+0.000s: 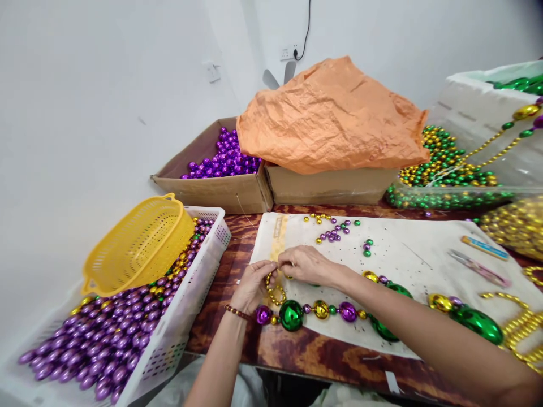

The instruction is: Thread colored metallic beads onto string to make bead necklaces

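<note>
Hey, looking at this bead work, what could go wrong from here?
The loose small round purple, green and gold beads lie uncontained on the white cloth, so a bump might scatter them. The right forearm passes over the shiny strand of mixed-size beads and could drag it. The tilted yellow plastic basket, propped on the bead-filled white plastic crate, might slide if knocked.

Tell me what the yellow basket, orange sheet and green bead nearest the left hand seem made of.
Yellow basket: probably plastic; satiny, regular slots.
Orange sheet: maybe thin plastic or paper; dull, crinkled.
Green bead: likely plastic, glossy coating mirroring light.
</note>
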Demonstrator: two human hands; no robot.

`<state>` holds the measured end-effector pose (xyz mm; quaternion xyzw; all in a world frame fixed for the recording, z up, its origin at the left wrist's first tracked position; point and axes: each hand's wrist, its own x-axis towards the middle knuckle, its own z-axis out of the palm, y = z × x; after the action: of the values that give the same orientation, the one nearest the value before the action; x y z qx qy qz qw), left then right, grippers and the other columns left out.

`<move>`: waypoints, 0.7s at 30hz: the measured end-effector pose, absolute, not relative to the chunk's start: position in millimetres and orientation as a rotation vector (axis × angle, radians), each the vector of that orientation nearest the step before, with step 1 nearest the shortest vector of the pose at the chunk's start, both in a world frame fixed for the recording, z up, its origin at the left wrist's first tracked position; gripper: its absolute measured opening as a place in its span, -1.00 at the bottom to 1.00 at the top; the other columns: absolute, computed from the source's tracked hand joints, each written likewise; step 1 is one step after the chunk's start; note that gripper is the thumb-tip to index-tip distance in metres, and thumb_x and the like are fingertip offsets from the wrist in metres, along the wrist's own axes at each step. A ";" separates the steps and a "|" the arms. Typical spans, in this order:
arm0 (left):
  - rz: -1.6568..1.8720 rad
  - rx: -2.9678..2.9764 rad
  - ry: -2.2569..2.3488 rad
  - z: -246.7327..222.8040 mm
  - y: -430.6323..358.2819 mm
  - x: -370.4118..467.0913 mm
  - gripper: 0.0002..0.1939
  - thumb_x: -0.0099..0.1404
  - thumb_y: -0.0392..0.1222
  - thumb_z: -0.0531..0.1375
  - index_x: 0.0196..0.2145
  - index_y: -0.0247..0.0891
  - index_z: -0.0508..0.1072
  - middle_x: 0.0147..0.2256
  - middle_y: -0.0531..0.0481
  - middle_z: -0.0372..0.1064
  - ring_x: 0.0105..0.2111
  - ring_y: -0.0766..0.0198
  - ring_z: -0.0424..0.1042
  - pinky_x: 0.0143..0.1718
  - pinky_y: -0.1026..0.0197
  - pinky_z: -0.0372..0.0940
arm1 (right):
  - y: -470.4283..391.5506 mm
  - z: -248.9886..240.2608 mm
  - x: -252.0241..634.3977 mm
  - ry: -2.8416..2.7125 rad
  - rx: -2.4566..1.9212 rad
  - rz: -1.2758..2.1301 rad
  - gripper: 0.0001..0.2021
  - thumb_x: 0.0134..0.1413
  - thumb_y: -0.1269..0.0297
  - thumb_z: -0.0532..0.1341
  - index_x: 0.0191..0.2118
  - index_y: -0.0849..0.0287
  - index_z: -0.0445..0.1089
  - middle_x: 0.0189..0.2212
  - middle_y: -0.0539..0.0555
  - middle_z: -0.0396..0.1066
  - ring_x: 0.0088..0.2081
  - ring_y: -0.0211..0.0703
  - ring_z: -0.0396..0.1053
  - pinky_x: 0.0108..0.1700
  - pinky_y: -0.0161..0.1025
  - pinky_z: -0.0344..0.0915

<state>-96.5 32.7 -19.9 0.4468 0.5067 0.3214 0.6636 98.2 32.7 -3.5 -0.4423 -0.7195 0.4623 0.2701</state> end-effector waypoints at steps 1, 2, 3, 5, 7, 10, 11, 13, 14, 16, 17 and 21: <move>0.726 0.996 1.131 -18.4 32.5 -96.8 -0.71 0.04 -0.05 0.33 -0.44 -0.36 0.48 -0.54 0.00 0.35 -0.60 0.43 0.25 -0.54 0.34 0.11 | 29.3 -2.4 99.7 -1.955 -1.162 1.282 -0.82 -0.02 0.38 0.20 -0.29 0.12 0.53 -0.36 0.00 0.46 -0.27 -0.18 0.32 -0.21 -0.33 0.12; 0.730 0.990 1.121 -16.9 32.2 -97.1 -0.73 0.04 -0.06 0.34 -0.45 -0.36 0.48 -0.54 0.01 0.34 -0.60 0.43 0.24 -0.53 0.35 0.11 | 27.6 -1.8 101.7 -1.963 -1.135 1.327 -0.85 -0.05 0.37 0.23 -0.33 0.13 0.54 -0.39 -0.01 0.46 -0.30 -0.20 0.34 -0.24 -0.35 0.14; 0.736 0.992 1.111 -15.2 31.8 -97.4 -0.74 0.03 -0.08 0.34 -0.46 -0.36 0.48 -0.55 0.02 0.34 -0.59 0.44 0.24 -0.52 0.35 0.11 | 27.9 -1.8 103.9 -1.955 -1.117 1.374 -0.89 -0.07 0.35 0.26 -0.37 0.15 0.54 -0.41 -0.02 0.46 -0.34 -0.22 0.35 -0.28 -0.37 0.16; 0.743 1.018 1.092 -11.2 31.1 -97.7 -0.76 0.04 -0.10 0.35 -0.46 -0.35 0.48 -0.56 0.04 0.33 -0.58 0.43 0.23 -0.51 0.35 0.11 | 33.5 -2.5 108.0 -1.886 -1.123 1.455 -0.83 0.01 0.23 0.24 -0.40 0.22 0.51 -0.47 -0.01 0.44 -0.45 -0.29 0.34 -0.39 -0.40 0.18; 0.734 1.059 1.066 -6.2 30.8 -97.4 -0.78 0.04 -0.12 0.35 -0.45 -0.35 0.50 -0.56 0.04 0.34 -0.58 0.42 0.22 -0.50 0.35 0.10 | 42.7 -3.6 109.9 -1.780 -1.157 1.532 -0.71 0.15 0.15 0.11 -0.30 0.26 0.48 -0.52 -0.01 0.41 -0.56 -0.34 0.31 -0.50 -0.43 0.17; 0.711 1.209 1.056 1.9 31.6 -96.1 -0.82 0.09 -0.14 0.32 -0.45 -0.34 0.51 -0.55 0.03 0.36 -0.56 0.40 0.23 -0.48 0.34 0.10 | 55.4 -4.9 108.7 -1.691 -1.135 1.731 -0.73 0.15 0.21 0.11 -0.16 0.25 0.45 -0.57 -0.05 0.40 -0.66 -0.40 0.28 -0.61 -0.47 0.13; 0.710 1.299 1.069 4.1 31.9 -95.6 -0.83 0.11 -0.14 0.30 -0.45 -0.33 0.51 -0.54 0.03 0.37 -0.54 0.39 0.24 -0.47 0.34 0.11 | 58.3 -5.4 108.0 -1.680 -1.110 1.812 -0.75 0.08 0.25 0.18 -0.17 0.24 0.46 -0.58 -0.07 0.40 -0.69 -0.41 0.26 -0.63 -0.48 0.12; 0.721 1.522 1.101 6.7 31.9 -94.7 -0.85 0.17 -0.15 0.26 -0.44 -0.31 0.51 -0.50 0.01 0.39 -0.50 0.35 0.28 -0.43 0.32 0.14 | 62.3 -6.5 107.0 -1.651 -1.066 1.951 -0.78 -0.05 0.33 0.27 -0.22 0.26 0.49 -0.62 -0.09 0.39 -0.72 -0.43 0.23 -0.66 -0.49 0.08; 0.734 1.635 1.113 6.9 31.6 -94.3 -0.86 0.19 -0.16 0.23 -0.43 -0.29 0.51 -0.48 0.00 0.41 -0.47 0.32 0.30 -0.40 0.30 0.15 | 63.5 -7.3 107.0 -1.629 -1.050 2.008 -0.77 -0.09 0.34 0.29 -0.24 0.27 0.50 -0.63 -0.09 0.38 -0.73 -0.44 0.21 -0.67 -0.49 0.06; 0.774 1.818 1.128 5.4 29.9 -93.3 -0.85 0.23 -0.18 0.19 -0.42 -0.27 0.51 -0.44 -0.01 0.42 -0.43 0.29 0.32 -0.36 0.28 0.16 | 64.9 -9.3 107.0 -1.575 -1.019 2.099 -0.77 -0.11 0.33 0.32 -0.26 0.31 0.51 -0.66 -0.09 0.37 -0.73 -0.44 0.19 -0.68 -0.48 0.03; 0.798 1.892 1.133 4.0 28.8 -92.7 -0.84 0.25 -0.18 0.18 -0.42 -0.26 0.51 -0.44 -0.01 0.42 -0.42 0.29 0.33 -0.35 0.28 0.16 | 65.1 -10.4 106.7 -1.547 -1.003 2.137 -0.77 -0.12 0.33 0.33 -0.27 0.32 0.51 -0.67 -0.09 0.36 -0.74 -0.45 0.17 -0.68 -0.48 0.02; 0.901 1.997 1.150 -2.1 24.0 -89.5 -0.85 0.27 -0.18 0.16 -0.38 -0.23 0.51 -0.43 -0.01 0.40 -0.42 0.28 0.34 -0.34 0.27 0.17 | 63.4 -15.6 101.7 -1.447 -0.958 2.220 -0.82 -0.13 0.34 0.31 -0.35 0.34 0.49 -0.69 -0.10 0.32 -0.75 -0.49 0.06 -0.69 -0.48 -0.04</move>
<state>-89.5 24.0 -2.1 0.7626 0.4390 0.3442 0.3274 101.7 63.4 -15.6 -0.3356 -0.5067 0.7776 0.1610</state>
